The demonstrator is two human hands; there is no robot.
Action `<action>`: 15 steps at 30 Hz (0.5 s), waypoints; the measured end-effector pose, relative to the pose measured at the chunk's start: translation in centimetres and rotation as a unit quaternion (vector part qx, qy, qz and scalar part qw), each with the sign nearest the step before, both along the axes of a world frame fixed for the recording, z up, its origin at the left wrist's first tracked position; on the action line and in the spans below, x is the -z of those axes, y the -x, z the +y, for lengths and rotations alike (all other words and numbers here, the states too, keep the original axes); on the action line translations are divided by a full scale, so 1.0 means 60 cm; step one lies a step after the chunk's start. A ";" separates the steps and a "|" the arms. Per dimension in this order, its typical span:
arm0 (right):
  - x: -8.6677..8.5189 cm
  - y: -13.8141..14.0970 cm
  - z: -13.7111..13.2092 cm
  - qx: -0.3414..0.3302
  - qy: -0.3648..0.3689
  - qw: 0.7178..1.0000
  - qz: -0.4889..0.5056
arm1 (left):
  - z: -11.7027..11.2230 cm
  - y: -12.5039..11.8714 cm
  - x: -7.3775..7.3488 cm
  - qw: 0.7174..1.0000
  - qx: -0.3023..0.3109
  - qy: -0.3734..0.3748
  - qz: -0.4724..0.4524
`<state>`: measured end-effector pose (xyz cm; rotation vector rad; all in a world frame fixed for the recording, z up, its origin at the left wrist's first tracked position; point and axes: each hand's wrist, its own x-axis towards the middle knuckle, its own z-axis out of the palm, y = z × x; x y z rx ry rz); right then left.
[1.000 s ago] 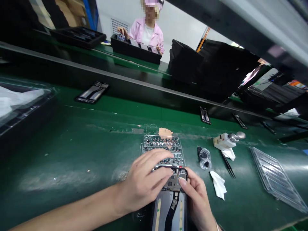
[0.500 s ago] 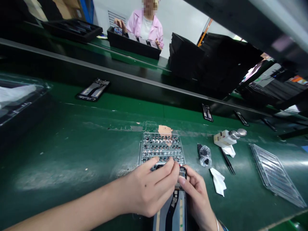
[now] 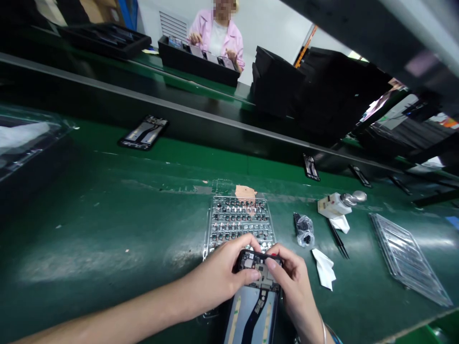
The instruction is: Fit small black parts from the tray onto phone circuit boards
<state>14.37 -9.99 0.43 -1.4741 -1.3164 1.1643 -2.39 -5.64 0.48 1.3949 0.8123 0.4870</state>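
Observation:
An opened phone body (image 3: 253, 306) is held between both hands at the bottom middle, its bare circuit board facing up at the far end and a black flex cable running down it. My left hand (image 3: 229, 272) grips the upper left edge, thumb on the board and fingers curled over the top. On the upper right corner, my right hand (image 3: 294, 282) is closed with its thumb pressing near the board's edge. Just beyond the phone lies a clear plastic tray (image 3: 242, 222) with rows of small parts, its near edge partly hidden by my hands.
To the right are a bagged black part (image 3: 304, 231), black tweezers (image 3: 338, 239), a white bottle (image 3: 334, 206), a white wipe (image 3: 323, 269) and clear trays (image 3: 410, 258). Further phone bodies (image 3: 144, 132) lie on the green strip behind. A co-worker (image 3: 217, 36) sits across, at a black box (image 3: 197, 62).
My left hand has moved from over the phone's top end to its left edge, uncovering the circuit board. The phones on the strip have shifted slightly right. The co-worker's raised hand has lowered.

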 end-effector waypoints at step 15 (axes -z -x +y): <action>-0.007 0.007 0.004 -0.036 0.016 0.998 -0.039 | 0.000 0.001 -0.001 0.999 -0.004 -0.049 -0.013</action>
